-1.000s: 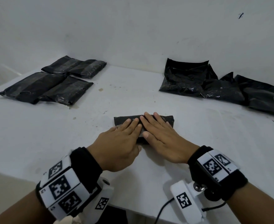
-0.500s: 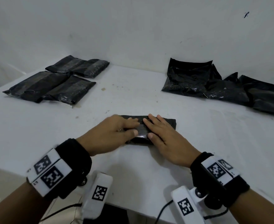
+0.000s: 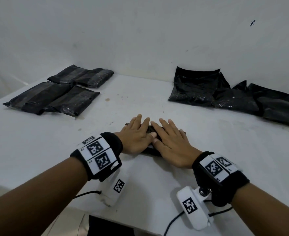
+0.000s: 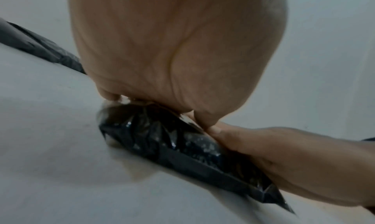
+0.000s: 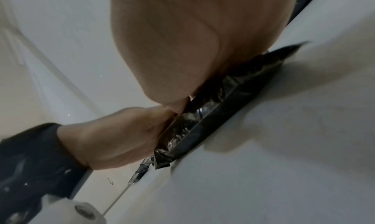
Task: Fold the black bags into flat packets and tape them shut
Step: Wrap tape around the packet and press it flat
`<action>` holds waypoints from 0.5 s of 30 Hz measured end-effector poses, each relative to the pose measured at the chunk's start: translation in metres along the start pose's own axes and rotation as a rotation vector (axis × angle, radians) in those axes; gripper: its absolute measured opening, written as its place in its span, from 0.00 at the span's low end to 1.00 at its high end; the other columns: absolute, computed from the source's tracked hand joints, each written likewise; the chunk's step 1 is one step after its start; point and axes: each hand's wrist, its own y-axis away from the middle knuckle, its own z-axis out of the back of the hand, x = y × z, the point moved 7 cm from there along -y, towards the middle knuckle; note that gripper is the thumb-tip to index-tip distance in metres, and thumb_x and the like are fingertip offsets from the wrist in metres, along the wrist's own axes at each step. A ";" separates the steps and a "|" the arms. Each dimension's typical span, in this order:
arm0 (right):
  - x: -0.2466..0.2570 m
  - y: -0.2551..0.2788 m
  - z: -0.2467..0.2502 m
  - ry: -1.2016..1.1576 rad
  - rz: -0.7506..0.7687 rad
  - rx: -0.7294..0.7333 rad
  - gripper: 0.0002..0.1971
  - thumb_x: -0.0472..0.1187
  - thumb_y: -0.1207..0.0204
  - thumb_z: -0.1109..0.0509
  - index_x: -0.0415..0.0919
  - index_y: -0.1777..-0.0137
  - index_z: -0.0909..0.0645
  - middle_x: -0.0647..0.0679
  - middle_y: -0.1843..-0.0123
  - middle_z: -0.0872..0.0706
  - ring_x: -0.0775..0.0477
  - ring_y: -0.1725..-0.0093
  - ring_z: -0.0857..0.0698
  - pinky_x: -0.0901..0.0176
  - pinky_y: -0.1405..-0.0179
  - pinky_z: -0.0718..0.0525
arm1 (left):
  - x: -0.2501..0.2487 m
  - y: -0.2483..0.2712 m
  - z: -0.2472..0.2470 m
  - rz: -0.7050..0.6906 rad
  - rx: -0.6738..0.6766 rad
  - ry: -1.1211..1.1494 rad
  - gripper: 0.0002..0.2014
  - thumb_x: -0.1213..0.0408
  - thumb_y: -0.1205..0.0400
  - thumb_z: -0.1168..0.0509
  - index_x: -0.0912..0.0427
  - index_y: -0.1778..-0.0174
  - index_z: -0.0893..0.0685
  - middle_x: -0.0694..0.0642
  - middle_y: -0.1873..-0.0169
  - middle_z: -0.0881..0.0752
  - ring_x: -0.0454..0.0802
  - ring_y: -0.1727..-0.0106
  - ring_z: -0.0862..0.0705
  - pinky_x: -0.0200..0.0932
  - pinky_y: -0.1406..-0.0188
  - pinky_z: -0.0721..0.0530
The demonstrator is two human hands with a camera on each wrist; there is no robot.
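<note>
A folded black bag [image 3: 150, 130] lies at the middle of the white table [image 3: 145, 99], mostly covered by my hands. My left hand [image 3: 137, 132] presses flat on its left part with straight, spread fingers. Beside it, my right hand [image 3: 170, 139] presses flat on the right part, and the two thumbs meet at the near edge. In the left wrist view my left hand's palm [image 4: 172, 54] bears down on the crinkled bag [image 4: 162, 141]. In the right wrist view the right palm [image 5: 192, 43] sits on the bag [image 5: 215, 113].
Three flat taped packets [image 3: 55, 97] lie at the back left. A heap of loose black bags [image 3: 225, 94] lies at the back right against the white wall. The table's near edge runs just below my wrists.
My left hand's fingers, curled at the bag's left end half a second ago, now lie straight on top. Both hands have slid forward and cover more of the bag.
</note>
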 end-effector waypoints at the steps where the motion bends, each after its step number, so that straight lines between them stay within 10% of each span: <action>1: -0.002 0.000 -0.003 0.016 0.005 0.030 0.29 0.55 0.11 0.54 0.59 0.13 0.61 0.56 0.12 0.64 0.50 0.14 0.69 0.40 0.17 0.64 | 0.001 0.000 -0.002 -0.007 0.007 0.012 0.33 0.44 0.11 0.59 0.52 0.14 0.65 0.56 0.15 0.68 0.52 0.15 0.70 0.54 0.16 0.63; 15: -0.009 0.004 -0.010 -0.048 0.108 0.179 0.41 0.56 0.12 0.46 0.53 0.17 0.76 0.55 0.16 0.78 0.54 0.20 0.81 0.44 0.18 0.72 | 0.039 0.006 -0.015 -0.144 0.095 0.109 0.40 0.39 0.15 0.47 0.34 0.19 0.71 0.48 0.16 0.70 0.43 0.17 0.73 0.56 0.19 0.73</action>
